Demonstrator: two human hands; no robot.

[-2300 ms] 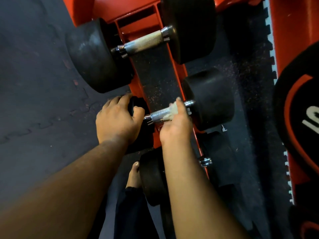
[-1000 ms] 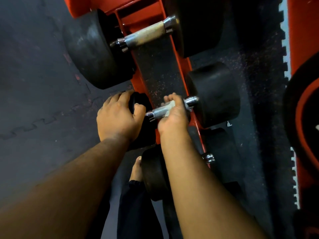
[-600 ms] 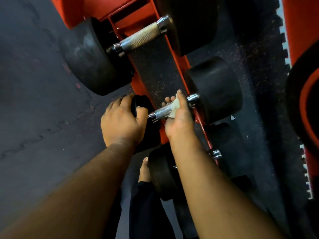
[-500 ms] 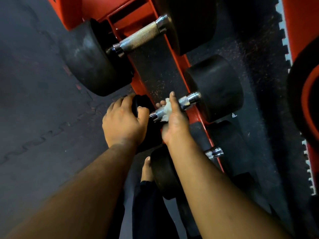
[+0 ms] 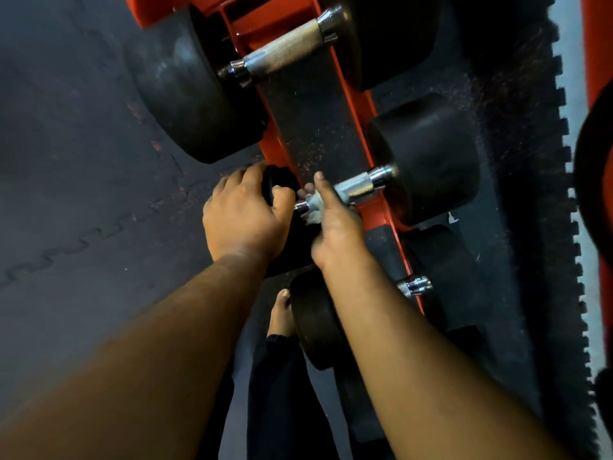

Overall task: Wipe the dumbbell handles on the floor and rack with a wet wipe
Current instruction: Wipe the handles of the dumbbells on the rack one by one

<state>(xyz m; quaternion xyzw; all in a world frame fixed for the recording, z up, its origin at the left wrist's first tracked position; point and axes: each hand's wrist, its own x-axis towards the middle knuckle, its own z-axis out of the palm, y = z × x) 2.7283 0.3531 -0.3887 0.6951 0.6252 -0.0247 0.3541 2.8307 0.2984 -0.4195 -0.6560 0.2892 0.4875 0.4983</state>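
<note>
Wipe (image 5: 314,207) clamped on dumbbell handle (image 5: 356,187) under right hand (image 5: 335,227) fingers; left hand (image 5: 240,220) fingers gripping its black end (image 5: 277,187).

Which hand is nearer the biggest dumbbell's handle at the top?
Left, narrowly. The left hand grips the middle dumbbell's black end, below that handle. The right hand, holding the wipe, sits slightly lower on the middle handle.

I see my right hand (image 5: 335,224) wrapping a white wet wipe (image 5: 315,207) around the left end of the middle dumbbell's handle (image 5: 356,187) on the orange rack (image 5: 381,210). My left hand (image 5: 243,217) grips that dumbbell's black left head (image 5: 278,187). A bigger dumbbell (image 5: 285,56) lies above, a smaller one (image 5: 315,323) below, beside my bare foot (image 5: 280,313).
</note>
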